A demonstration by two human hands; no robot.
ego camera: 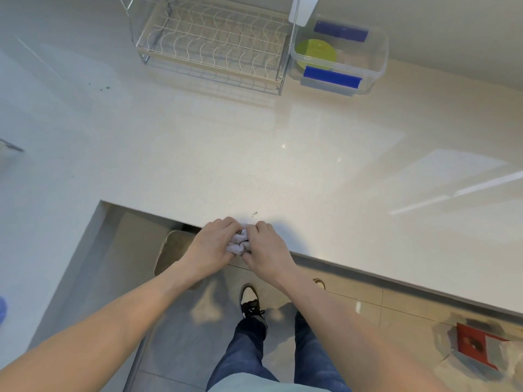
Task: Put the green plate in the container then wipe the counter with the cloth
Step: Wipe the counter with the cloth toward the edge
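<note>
The green plate point(315, 53) lies inside the clear plastic container point(376, 66) with blue clips at the back right of the counter. A bunched white cloth point(239, 245) sits at the counter's front edge. My left hand point(210, 246) and my right hand point(268, 250) both grip it, one on each side, fingers curled over it. Most of the cloth is hidden between the two hands.
A wire dish rack point(209, 43) stands at the back, left of the container. Small dark crumbs point(254, 213) lie just beyond the hands, and more specks point(103, 87) at the back left. The white counter point(254, 154) has a notched front edge; floor and shoes below.
</note>
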